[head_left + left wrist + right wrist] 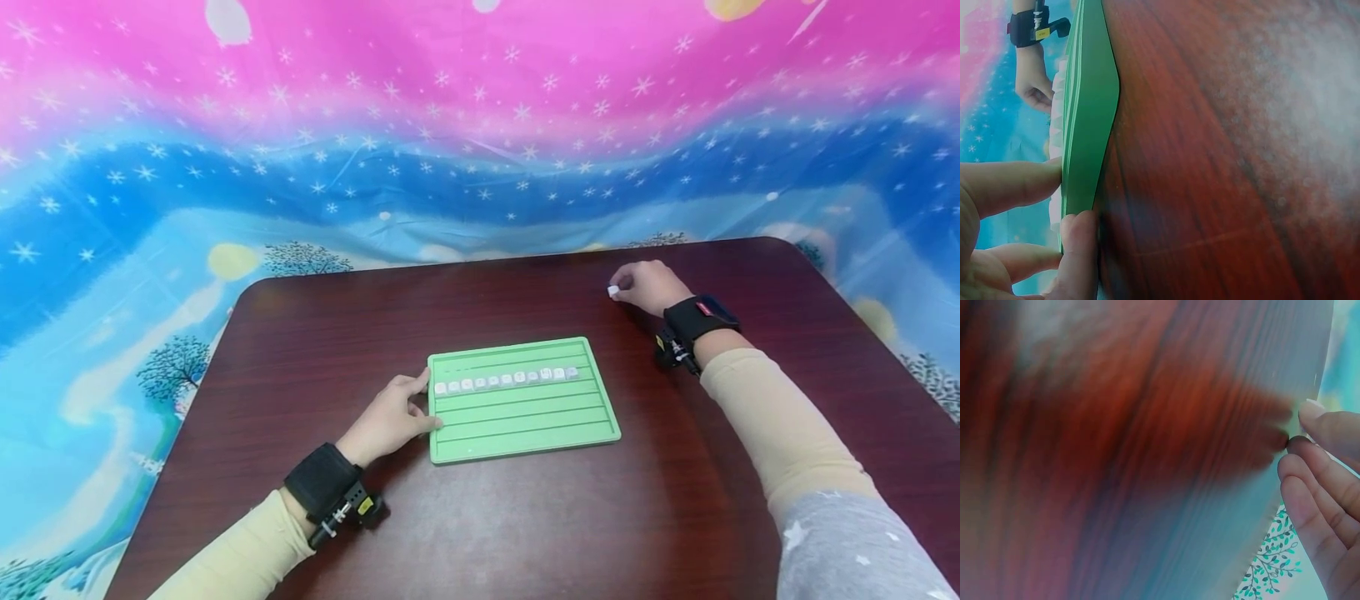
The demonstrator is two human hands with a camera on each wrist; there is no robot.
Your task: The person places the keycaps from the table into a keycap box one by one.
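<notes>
A light-green grooved tray (525, 425) lies flat on the table, slightly askew. Along one of its upper grooves runs a row of small white and grey keycap-like blocks (506, 379), some with dark marks too small to read. At the tray's left edge, my left hand (390, 414) holds the rim between thumb and fingers; the left wrist view shows those fingers against the green side (1091, 106). Farther back on the right, my right hand (651, 286) pinches a small white block (613, 291) close to the tabletop. Fingers mostly hide that block in the right wrist view.
The dark reddish-brown table (480, 525) has rounded far corners. Behind it hangs a pink and blue patterned cloth (480, 150). Each wrist wears a black strap (324, 479) with a small camera mount.
</notes>
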